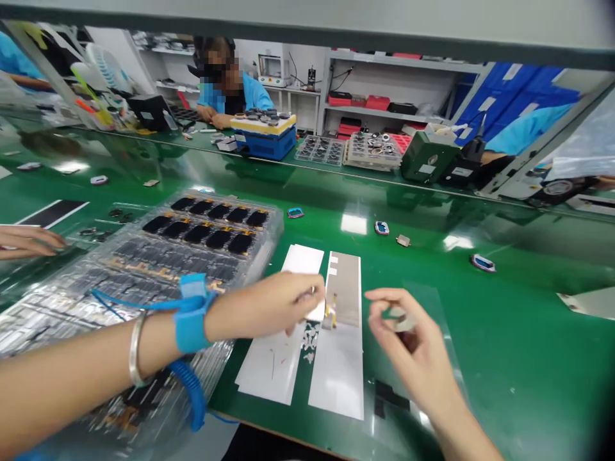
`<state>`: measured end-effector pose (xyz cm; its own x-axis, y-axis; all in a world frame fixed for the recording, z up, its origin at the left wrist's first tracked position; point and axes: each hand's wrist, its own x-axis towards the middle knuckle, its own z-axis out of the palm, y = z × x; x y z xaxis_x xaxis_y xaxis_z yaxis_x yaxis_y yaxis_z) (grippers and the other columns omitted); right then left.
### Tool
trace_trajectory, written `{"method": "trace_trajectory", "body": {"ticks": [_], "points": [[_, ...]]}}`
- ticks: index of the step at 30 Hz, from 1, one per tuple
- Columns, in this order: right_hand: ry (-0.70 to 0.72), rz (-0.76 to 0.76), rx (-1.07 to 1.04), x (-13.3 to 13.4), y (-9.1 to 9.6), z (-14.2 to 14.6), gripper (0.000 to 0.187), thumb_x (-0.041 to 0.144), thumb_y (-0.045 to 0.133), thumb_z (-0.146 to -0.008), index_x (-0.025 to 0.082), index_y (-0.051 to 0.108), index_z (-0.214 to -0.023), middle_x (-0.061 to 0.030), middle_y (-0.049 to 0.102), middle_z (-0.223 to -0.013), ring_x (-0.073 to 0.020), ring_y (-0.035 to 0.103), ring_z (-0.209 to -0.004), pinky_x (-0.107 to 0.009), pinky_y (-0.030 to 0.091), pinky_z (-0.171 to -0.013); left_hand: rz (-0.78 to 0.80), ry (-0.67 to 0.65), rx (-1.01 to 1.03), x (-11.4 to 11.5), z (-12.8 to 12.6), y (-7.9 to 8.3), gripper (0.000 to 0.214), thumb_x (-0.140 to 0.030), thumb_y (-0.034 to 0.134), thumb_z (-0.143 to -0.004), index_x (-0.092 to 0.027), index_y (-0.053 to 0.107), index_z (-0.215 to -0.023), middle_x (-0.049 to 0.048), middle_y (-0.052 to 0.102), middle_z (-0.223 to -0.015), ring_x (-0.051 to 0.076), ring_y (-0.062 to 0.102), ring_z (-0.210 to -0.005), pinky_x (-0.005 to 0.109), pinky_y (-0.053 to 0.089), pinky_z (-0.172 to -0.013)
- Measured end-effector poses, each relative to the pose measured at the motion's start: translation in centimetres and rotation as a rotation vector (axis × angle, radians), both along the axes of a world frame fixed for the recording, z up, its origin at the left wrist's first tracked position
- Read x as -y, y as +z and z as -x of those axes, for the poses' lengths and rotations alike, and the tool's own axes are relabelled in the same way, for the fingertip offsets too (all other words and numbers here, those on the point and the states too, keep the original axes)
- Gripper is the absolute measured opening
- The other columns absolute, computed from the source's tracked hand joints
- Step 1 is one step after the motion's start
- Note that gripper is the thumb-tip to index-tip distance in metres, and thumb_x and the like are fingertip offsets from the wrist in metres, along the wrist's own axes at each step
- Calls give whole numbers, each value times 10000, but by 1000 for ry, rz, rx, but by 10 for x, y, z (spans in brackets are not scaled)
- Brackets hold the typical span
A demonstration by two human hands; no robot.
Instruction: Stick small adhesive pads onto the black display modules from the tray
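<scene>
The left hand (269,307), with a silver bangle (135,349) and a blue wrist strap (191,314) around its wrist, is pressed together on a small white piece (316,312), and this piece is mostly hidden by the fingers. It is held over a grey strip sheet (344,288), which lies on white paper sheets (336,378). A thin gold-coloured flex (331,312) is seen just beside the piece, but it cannot be told if it is touched. A small pale part (401,319) is pinched by the right hand (408,339) between thumb and fingers; its kind is hard to make out.

At the left, clear plastic trays (250,237) are stacked, and rows of black panels (206,224) are seen in the top one. The lower contents are blurred by the plastic. Another person's hand (29,242), cut off by the frame, lies beyond them. Small parts (382,227) are scattered on the green mat (504,333). Farthest away, a co-worker (230,83) is seated behind a blue box (263,144).
</scene>
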<state>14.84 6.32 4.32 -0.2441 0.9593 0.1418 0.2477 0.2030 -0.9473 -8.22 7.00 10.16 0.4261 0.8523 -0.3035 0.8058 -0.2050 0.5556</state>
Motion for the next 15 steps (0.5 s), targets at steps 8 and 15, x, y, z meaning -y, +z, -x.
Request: {"method": "trace_trajectory", "body": {"ticks": [8, 15], "points": [[128, 67, -26, 19, -36, 22, 189, 204, 607, -847, 255, 441, -921, 101, 433, -570, -68, 341, -403, -198, 218, -395, 372, 85, 653, 13, -20, -43, 188, -301, 380, -1007, -202, 512, -918, 4, 628, -877, 167, 655, -787, 312, 495, -743], [-11, -371, 86, 21, -42, 25, 199, 84, 590, -854, 252, 560, -955, 33, 586, -695, -75, 396, -428, -230, 336, -419, 400, 123, 603, 11, -18, -43, 166, -277, 443, -978, -221, 527, -847, -73, 509, -656, 114, 469, -587, 232, 381, -535]]}}
